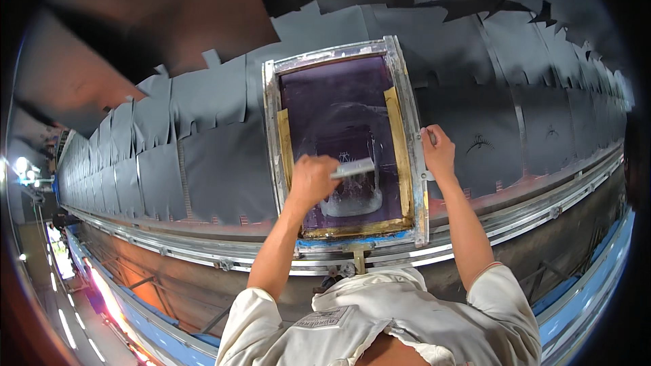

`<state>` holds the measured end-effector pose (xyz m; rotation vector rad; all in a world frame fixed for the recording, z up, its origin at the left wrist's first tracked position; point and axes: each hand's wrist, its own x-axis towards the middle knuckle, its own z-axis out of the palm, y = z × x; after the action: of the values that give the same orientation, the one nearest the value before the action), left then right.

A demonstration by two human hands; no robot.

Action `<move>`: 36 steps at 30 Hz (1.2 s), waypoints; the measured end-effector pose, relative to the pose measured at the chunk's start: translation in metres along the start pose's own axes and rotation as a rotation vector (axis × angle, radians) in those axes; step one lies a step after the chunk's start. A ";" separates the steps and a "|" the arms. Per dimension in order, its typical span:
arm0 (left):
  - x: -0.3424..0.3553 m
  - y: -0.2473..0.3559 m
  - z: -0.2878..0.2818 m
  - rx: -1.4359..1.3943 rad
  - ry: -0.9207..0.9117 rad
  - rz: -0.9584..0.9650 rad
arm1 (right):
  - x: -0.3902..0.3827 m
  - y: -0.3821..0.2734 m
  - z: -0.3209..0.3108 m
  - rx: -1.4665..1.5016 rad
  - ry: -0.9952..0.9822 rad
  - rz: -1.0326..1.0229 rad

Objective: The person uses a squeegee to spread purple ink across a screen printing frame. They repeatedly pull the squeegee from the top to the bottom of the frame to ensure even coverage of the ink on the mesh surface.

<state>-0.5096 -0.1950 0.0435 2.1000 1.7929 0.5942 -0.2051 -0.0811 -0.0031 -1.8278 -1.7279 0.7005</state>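
A silk-screen frame (405, 105) of worn metal lies across dark fabric panels in front of me. Its purple-black mesh (329, 91) carries a small line design and a wet, pale smear of ink (356, 205) in the lower half. My left hand (312, 179) is closed around a squeegee (354, 168), whose pale blade sits over the design; whether its edge presses on the mesh I cannot tell. At the frame's right side, my right hand (439, 150) has its fingers closed on a small grip at the edge.
Dark panels (220, 169) line the long table on both sides. Several at the right bear a small printed design (480, 142). A metal rail (502, 230) runs along the near edge. Larger dark sheets (156, 13) hang at the back. Yellow tape (399, 156) edges the mesh.
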 end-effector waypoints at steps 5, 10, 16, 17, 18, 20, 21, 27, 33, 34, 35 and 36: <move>0.063 -0.044 -0.008 0.037 -0.077 0.036 | 0.025 -0.059 0.000 -0.053 -0.088 -0.485; 0.081 -0.051 -0.015 0.029 -0.140 -0.061 | 0.049 -0.139 0.043 -0.265 -0.638 -0.695; 0.073 -0.047 -0.007 0.027 -0.065 0.015 | 0.036 -0.124 0.068 -0.394 -0.607 -0.738; 0.067 -0.045 -0.003 0.013 -0.041 0.034 | 0.027 -0.122 0.064 -0.403 -0.596 -0.755; 0.053 -0.040 0.000 0.019 -0.029 0.055 | 0.014 -0.118 0.060 -0.382 -0.589 -0.767; 0.014 -0.026 0.014 0.005 -0.001 0.073 | -0.025 -0.100 0.051 -0.339 -0.576 -0.789; -0.009 -0.016 0.020 0.010 0.007 0.068 | -0.048 -0.085 0.047 -0.252 -0.523 -0.820; -0.069 0.012 0.021 -0.005 -0.020 0.087 | -0.111 -0.068 0.032 -0.236 -0.593 -0.854; 0.035 -0.027 0.001 0.104 0.027 0.144 | -0.009 -0.113 0.045 -0.438 -0.551 -0.783; 0.049 -0.035 0.000 0.074 0.024 0.137 | 0.006 -0.117 0.050 -0.430 -0.566 -0.761; 0.061 -0.044 0.001 0.041 0.020 0.130 | 0.019 -0.118 0.055 -0.423 -0.583 -0.738; 0.067 -0.049 0.002 0.009 0.017 0.122 | 0.026 -0.120 0.058 -0.416 -0.599 -0.716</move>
<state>-0.5417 -0.1206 0.0247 2.2295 1.6879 0.6383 -0.3308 -0.0477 0.0361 -1.0950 -2.8760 0.6364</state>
